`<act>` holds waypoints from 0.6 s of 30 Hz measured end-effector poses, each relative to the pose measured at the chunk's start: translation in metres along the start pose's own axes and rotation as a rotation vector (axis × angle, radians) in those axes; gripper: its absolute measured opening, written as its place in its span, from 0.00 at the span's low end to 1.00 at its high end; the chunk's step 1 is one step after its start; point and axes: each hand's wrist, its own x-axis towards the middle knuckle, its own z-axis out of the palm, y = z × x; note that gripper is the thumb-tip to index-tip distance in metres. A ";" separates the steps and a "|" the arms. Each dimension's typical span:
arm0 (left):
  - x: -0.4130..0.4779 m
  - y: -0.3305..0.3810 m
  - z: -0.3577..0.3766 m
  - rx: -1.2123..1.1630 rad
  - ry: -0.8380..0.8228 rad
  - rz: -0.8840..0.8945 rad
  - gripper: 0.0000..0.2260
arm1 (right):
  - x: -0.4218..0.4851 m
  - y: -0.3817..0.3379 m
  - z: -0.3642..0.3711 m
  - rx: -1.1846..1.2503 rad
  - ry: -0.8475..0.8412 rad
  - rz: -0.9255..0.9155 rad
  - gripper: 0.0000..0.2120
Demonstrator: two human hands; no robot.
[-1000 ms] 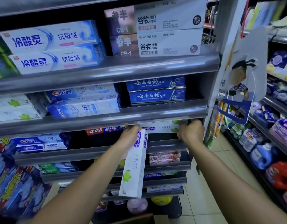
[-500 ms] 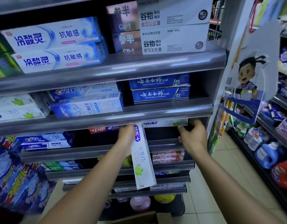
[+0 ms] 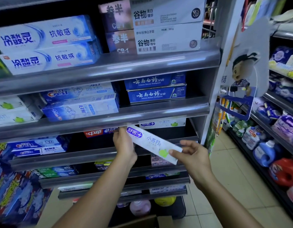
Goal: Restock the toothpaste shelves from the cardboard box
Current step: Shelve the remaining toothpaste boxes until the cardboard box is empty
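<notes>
A white toothpaste box (image 3: 152,143) with a purple logo and a green apple mark is held tilted in front of the third shelf (image 3: 86,155). My left hand (image 3: 124,145) grips its upper left end. My right hand (image 3: 190,153) touches its lower right end with the fingertips, fingers spread. A matching white box (image 3: 162,123) lies at the back of that shelf, just under the shelf edge above. A corner of the cardboard box (image 3: 142,222) shows at the bottom edge.
Grey shelves (image 3: 109,112) hold blue, white and red toothpaste boxes above and to the left. A cartoon hanging display (image 3: 241,76) sticks out at the right end. Detergent bottles (image 3: 264,152) line the aisle shelves on the right, above a tiled floor.
The box has swung from hanging nearly upright to lying tilted toward level. My right hand has left the shelf and come down onto the box's lower end.
</notes>
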 end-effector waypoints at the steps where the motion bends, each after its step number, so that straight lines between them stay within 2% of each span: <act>1: 0.000 0.001 -0.003 0.056 -0.048 0.037 0.07 | 0.006 -0.004 -0.003 0.006 0.050 -0.017 0.23; 5: 0.007 0.005 -0.018 0.372 -0.173 0.213 0.05 | 0.029 -0.016 -0.009 0.027 0.125 -0.122 0.22; 8: 0.016 0.007 -0.021 0.545 -0.228 0.288 0.06 | 0.046 -0.019 -0.008 -0.052 0.143 -0.199 0.25; 12: 0.024 0.003 -0.021 0.682 -0.258 0.369 0.11 | 0.066 -0.017 -0.005 -0.198 0.180 -0.281 0.26; 15: 0.028 -0.003 -0.021 0.838 -0.261 0.412 0.12 | 0.075 -0.011 -0.005 -0.311 0.220 -0.321 0.23; 18: 0.028 -0.009 -0.022 1.063 -0.236 0.441 0.10 | 0.075 0.000 -0.005 -0.565 0.244 -0.341 0.19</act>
